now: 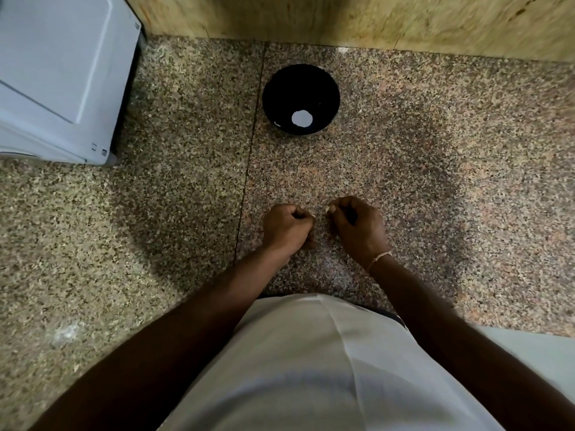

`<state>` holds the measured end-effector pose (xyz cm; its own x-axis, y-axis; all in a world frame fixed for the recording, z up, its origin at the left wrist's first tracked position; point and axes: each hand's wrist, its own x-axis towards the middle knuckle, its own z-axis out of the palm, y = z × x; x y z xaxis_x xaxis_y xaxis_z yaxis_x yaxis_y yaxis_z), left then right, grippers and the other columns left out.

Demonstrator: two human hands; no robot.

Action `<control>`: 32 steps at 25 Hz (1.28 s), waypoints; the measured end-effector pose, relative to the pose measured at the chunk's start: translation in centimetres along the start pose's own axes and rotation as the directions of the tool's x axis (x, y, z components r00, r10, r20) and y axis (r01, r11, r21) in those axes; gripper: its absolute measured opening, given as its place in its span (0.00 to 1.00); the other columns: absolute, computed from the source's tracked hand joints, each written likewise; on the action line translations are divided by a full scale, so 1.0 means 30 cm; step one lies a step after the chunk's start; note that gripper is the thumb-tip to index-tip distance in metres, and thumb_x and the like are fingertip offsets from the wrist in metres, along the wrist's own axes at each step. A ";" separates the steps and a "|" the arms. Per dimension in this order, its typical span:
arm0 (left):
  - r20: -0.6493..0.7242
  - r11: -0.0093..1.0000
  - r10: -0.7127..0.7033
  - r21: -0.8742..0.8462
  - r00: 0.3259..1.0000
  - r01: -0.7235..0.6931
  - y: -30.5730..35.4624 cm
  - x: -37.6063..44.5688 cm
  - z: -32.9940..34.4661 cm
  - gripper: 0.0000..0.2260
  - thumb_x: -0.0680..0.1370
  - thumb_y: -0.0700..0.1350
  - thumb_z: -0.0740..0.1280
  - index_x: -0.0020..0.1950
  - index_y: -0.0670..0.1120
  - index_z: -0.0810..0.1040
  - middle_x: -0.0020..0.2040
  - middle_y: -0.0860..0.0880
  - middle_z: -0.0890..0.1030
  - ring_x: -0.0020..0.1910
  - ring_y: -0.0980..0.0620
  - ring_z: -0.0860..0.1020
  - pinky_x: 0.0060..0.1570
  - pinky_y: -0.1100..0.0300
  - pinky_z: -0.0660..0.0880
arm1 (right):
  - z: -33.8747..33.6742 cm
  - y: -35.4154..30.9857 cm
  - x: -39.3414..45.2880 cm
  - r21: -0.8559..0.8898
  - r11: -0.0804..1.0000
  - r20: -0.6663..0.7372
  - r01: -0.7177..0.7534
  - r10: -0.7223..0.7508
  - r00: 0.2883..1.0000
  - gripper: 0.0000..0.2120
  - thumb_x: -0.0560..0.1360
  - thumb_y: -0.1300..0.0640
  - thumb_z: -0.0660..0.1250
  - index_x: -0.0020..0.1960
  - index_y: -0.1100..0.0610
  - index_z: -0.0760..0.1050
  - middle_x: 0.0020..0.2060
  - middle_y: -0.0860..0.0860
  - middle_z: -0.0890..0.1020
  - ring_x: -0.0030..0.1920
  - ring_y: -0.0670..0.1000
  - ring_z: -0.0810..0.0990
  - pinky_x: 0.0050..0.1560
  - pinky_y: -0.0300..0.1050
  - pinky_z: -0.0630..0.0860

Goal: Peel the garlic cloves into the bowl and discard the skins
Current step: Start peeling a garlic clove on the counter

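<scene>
— What's nearest to you?

— A white shirt at six o'clock, with two bare forearms reaching out from it over the speckled stone counter.

— And the hands?

— Side by side at the middle of the counter, close but apart. The left hand is curled into a fist, thumb tucked against the forefinger; something pale peeks out at its tip, too small for me to say whether it's garlic or skin. The right hand is curled too, its grip a pinch of thumb and forefinger on a small pale bit at its nine o'clock edge. A thin cord bracelet sits on that wrist.

— Where's the bowl?

— Straight past the hands at twelve o'clock, well apart from them. It's a black bowl standing upright, with one bright white round patch near its bottom; I can't tell if that's a clove or a reflection.

— Anything farther?

— A white appliance at ten o'clock, and a yellowish wall running along the far edge.
</scene>
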<state>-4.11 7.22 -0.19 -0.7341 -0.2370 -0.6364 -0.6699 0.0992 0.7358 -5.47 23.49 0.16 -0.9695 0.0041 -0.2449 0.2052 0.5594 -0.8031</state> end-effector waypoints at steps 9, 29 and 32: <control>-0.013 0.998 0.053 0.019 0.999 -0.053 -0.006 -0.005 -0.007 0.06 0.80 0.40 0.73 0.44 0.43 0.85 0.36 0.43 0.86 0.30 0.43 0.85 0.31 0.45 0.84 | 0.023 0.011 -0.009 -0.020 0.999 0.003 0.049 -0.049 0.999 0.04 0.80 0.56 0.70 0.53 0.53 0.83 0.37 0.46 0.84 0.34 0.41 0.79 0.35 0.36 0.71; 0.058 0.962 0.248 0.101 0.967 -0.253 -0.020 -0.089 -0.021 0.05 0.81 0.38 0.72 0.45 0.44 0.84 0.38 0.45 0.86 0.30 0.47 0.86 0.30 0.49 0.84 | 0.022 -0.032 -0.081 -0.070 0.981 0.004 0.183 -0.184 0.983 0.05 0.80 0.57 0.70 0.54 0.54 0.83 0.45 0.47 0.86 0.43 0.46 0.84 0.45 0.40 0.81; 0.053 0.930 0.308 0.194 0.950 -0.313 -0.026 -0.087 -0.032 0.06 0.80 0.39 0.74 0.44 0.46 0.85 0.35 0.50 0.85 0.28 0.52 0.84 0.28 0.54 0.83 | 0.020 -0.033 -0.084 -0.102 0.961 0.038 0.256 -0.253 0.967 0.06 0.80 0.58 0.70 0.55 0.57 0.84 0.47 0.50 0.86 0.45 0.49 0.84 0.47 0.47 0.82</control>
<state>-1.57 6.82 1.14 -0.9097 -0.1430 -0.3899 -0.4149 0.3536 0.8383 -3.16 22.43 1.24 -0.9840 -0.1697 -0.0540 -0.0648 0.6236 -0.7791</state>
